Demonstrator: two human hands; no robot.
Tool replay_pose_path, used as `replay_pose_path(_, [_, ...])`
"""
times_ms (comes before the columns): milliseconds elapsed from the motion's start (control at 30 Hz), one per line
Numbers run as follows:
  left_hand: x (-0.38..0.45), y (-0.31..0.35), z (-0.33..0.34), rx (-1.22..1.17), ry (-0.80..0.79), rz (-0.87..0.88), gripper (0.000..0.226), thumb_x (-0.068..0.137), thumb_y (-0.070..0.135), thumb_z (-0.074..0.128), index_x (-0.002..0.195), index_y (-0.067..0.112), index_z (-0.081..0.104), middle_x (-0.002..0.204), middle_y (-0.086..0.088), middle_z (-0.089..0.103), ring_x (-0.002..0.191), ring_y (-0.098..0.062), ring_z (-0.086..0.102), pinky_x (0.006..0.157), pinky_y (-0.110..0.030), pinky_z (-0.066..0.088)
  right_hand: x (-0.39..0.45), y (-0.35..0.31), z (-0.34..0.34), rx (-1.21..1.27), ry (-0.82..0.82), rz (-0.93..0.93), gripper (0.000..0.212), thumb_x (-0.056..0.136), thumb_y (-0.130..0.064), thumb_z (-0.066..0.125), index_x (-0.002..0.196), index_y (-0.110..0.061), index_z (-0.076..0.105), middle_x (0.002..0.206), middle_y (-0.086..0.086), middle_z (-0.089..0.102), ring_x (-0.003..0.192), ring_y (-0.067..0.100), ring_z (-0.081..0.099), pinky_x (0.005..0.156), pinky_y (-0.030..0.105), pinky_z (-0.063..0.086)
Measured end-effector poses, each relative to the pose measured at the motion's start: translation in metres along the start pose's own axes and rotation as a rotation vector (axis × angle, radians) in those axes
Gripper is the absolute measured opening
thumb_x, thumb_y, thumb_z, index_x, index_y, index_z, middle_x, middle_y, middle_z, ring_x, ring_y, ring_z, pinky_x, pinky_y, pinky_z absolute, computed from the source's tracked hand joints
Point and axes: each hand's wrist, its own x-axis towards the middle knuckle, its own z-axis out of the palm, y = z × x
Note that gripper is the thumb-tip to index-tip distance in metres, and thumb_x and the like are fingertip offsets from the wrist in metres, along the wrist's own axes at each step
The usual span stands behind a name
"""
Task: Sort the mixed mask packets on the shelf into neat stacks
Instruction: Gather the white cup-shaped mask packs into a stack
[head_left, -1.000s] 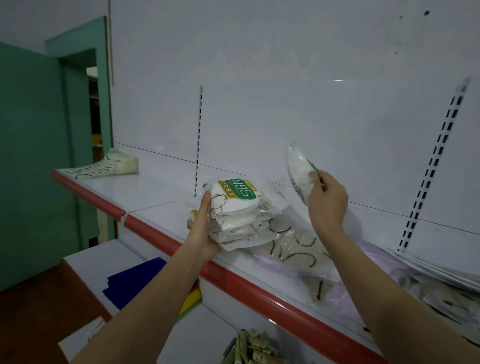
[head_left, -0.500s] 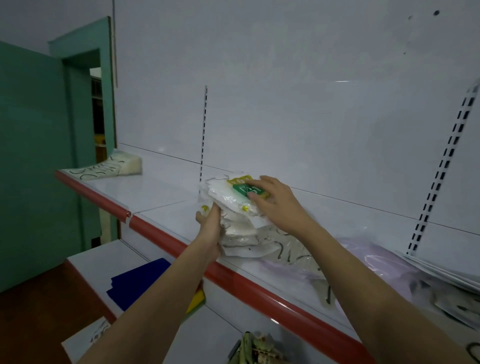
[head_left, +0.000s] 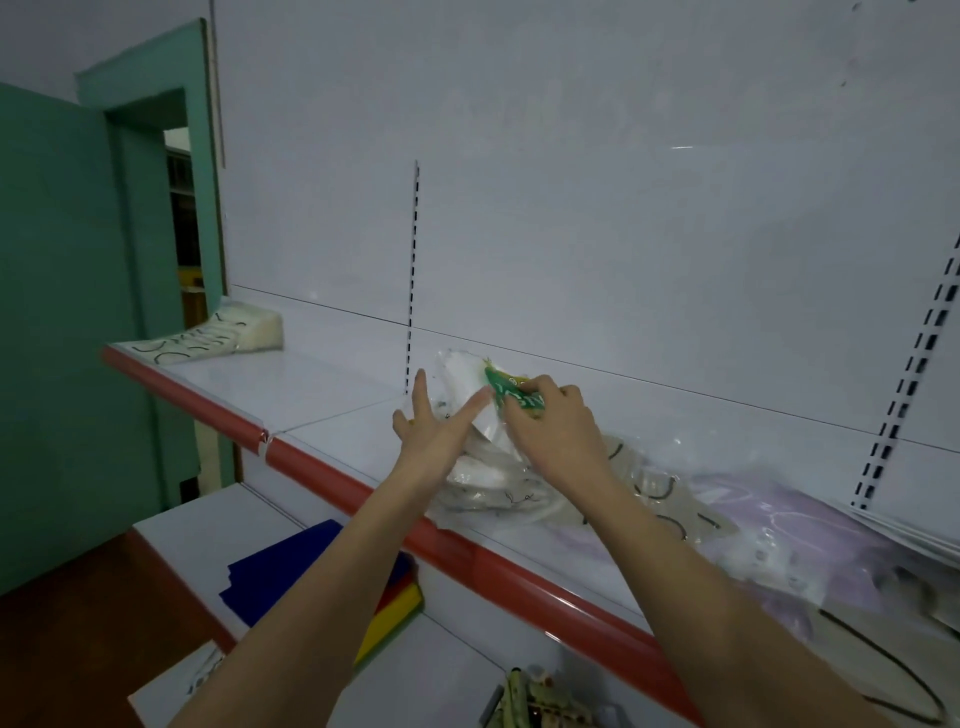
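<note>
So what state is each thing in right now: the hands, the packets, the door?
Left hand: fingers straight and spread, touching the side of the pile.
Right hand: fingers curled on the green-labelled packet.
Green-labelled packet: tilted on top of the pile.
Pile of mask packets: loose and uneven.
Far stack: lying flat at the shelf end.
Green door: open.
</note>
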Motion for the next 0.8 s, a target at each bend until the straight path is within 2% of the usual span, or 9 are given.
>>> replay_pose_path(200, [0.015, -0.014, -0.020, -0.035, 0.045, 0.092, 0.086, 0.092, 0.038, 0.066, 0.151, 0.054, 0.005, 0.165, -0.001, -0.008, 0.149, -0.033, 0.021, 0.109, -0.049, 0.035, 0.005, 0.012, 0.006, 0.258, 0.079, -0.087, 0.030, 0.102, -0.032, 0.044, 0.129, -0.029, 0.056, 0.120, -0.004, 0.058, 0.113, 0.018, 0.055, 0.096, 0.041, 0.047])
replay_pose_path(300, [0.020, -0.021, -0.028, -0.049, 0.043, 0.141, 0.089, 0.093, 0.035, 0.065, 0.145, 0.064, -0.001, 0.165, -0.001, -0.001, 0.146, -0.041, 0.025, 0.110, -0.061, 0.035, 0.011, 0.026, 0.004, 0.269, 0.124, 0.051, 0.048, 0.092, -0.044, 0.059, 0.137, -0.037, 0.045, 0.137, -0.001, 0.044, 0.128, 0.021, 0.043, 0.104, 0.047, 0.041])
replay_pose_path(400, [0.014, -0.020, -0.024, 0.017, 0.006, 0.221, 0.075, 0.101, 0.027, 0.053, 0.151, 0.054, 0.004, 0.165, -0.003, -0.006, 0.152, -0.024, 0.005, 0.116, -0.049, 0.023, 0.008, 0.030, 0.014, 0.415, -0.080, 0.070, 0.060, 0.093, -0.059, 0.053, 0.148, -0.043, 0.033, 0.153, 0.000, 0.027, 0.136, 0.022, 0.038, 0.109, 0.044, 0.036])
replay_pose_path(467, [0.016, -0.021, -0.024, 0.051, -0.017, 0.265, 0.060, 0.104, 0.023, 0.043, 0.153, 0.044, 0.016, 0.163, 0.000, 0.004, 0.152, -0.019, 0.001, 0.119, -0.042, 0.016, 0.005, 0.031, 0.021, 0.487, -0.179, 0.029, 0.073, 0.083, -0.077, 0.046, 0.149, -0.048, 0.029, 0.154, -0.002, 0.027, 0.134, 0.019, 0.042, 0.104, 0.037, 0.040])
replay_pose_path(533, [0.017, -0.023, -0.025, 0.059, -0.025, 0.283, 0.051, 0.102, 0.035, 0.041, 0.150, 0.044, 0.027, 0.156, 0.007, 0.022, 0.150, -0.021, 0.012, 0.122, -0.043, 0.016, 0.006, 0.031, 0.026, 0.545, -0.258, 0.018, 0.084, 0.073, -0.085, 0.044, 0.147, -0.049, 0.029, 0.153, -0.004, 0.033, 0.132, 0.018, 0.045, 0.095, 0.031, 0.045])
replay_pose_path(633, [0.024, -0.030, -0.026, 0.046, -0.071, 0.259, 0.065, 0.085, 0.079, 0.039, 0.145, 0.055, 0.031, 0.157, 0.007, 0.029, 0.146, -0.017, 0.027, 0.119, -0.051, 0.027, 0.005, 0.027, 0.024, 0.625, -0.333, 0.047, 0.064, 0.083, -0.074, 0.045, 0.140, -0.051, 0.030, 0.146, -0.001, 0.045, 0.127, 0.016, 0.051, 0.095, 0.030, 0.046])
replay_pose_path(700, [0.022, -0.026, -0.023, 0.023, -0.096, 0.269, 0.068, 0.088, 0.077, 0.043, 0.148, 0.049, 0.027, 0.151, 0.013, 0.031, 0.138, -0.006, 0.034, 0.116, -0.034, 0.033, 0.005, 0.027, 0.024, 0.664, -0.340, 0.054, 0.046, 0.095, -0.059, 0.045, 0.138, -0.049, 0.031, 0.133, -0.005, 0.055, 0.113, 0.009, 0.060, 0.084, 0.023, 0.048])
replay_pose_path(767, [0.023, -0.025, -0.020, -0.014, -0.100, 0.287, 0.056, 0.098, 0.050, 0.051, 0.148, 0.042, 0.026, 0.137, 0.016, 0.036, 0.115, 0.009, 0.045, 0.092, -0.008, 0.041, 0.005, 0.029, 0.028, 0.686, -0.311, 0.046, 0.038, 0.098, -0.053, 0.047, 0.134, -0.051, 0.034, 0.124, -0.007, 0.060, 0.104, 0.007, 0.064, 0.081, 0.024, 0.052])
replay_pose_path(800, [0.025, -0.027, -0.019, -0.035, -0.093, 0.297, 0.054, 0.099, 0.041, 0.054, 0.146, 0.042, 0.027, 0.135, 0.014, 0.040, 0.110, 0.009, 0.049, 0.082, -0.006, 0.044, 0.006, 0.031, 0.031, 0.698, -0.286, 0.036, 0.037, 0.098, -0.052, 0.049, 0.132, -0.052, 0.036, 0.122, -0.006, 0.062, 0.103, 0.008, 0.065, 0.085, 0.028, 0.054])
